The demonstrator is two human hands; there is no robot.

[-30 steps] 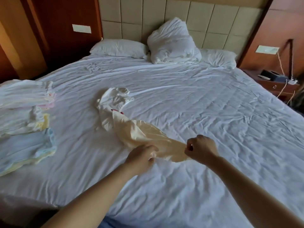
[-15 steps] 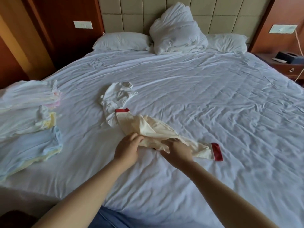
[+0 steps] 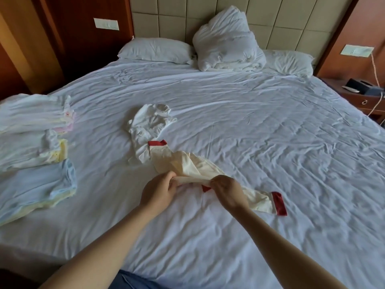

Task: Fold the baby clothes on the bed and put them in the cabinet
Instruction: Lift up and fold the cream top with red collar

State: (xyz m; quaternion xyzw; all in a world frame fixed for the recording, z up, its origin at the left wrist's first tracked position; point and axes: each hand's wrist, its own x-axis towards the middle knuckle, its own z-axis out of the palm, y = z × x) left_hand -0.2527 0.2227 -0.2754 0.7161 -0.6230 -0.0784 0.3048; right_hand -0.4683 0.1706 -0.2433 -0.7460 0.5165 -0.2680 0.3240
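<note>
A cream baby garment with red cuffs (image 3: pixel 183 161) lies stretched across the white bed sheet (image 3: pixel 270 142). My left hand (image 3: pixel 158 189) pinches its near edge at the middle. My right hand (image 3: pixel 228 189) grips the same edge just to the right, over a red trim piece. One red cuff points away toward a crumpled white baby garment (image 3: pixel 150 122); the other red cuff (image 3: pixel 279 203) lies to the right of my right hand. Three stacks of folded baby clothes (image 3: pixel 35 138) sit along the bed's left side.
Two pillows (image 3: pixel 156 51) and a bundled duvet (image 3: pixel 227 44) lie against the padded headboard. A wooden nightstand (image 3: pixel 362 97) with a black box and cables stands at the right. Dark wood panelling (image 3: pixel 68 44) lines the left wall.
The cream garment has been spread out lengthwise, showing its red cuffs. Both hands shifted closer together onto its middle edge, the right hand moving left.
</note>
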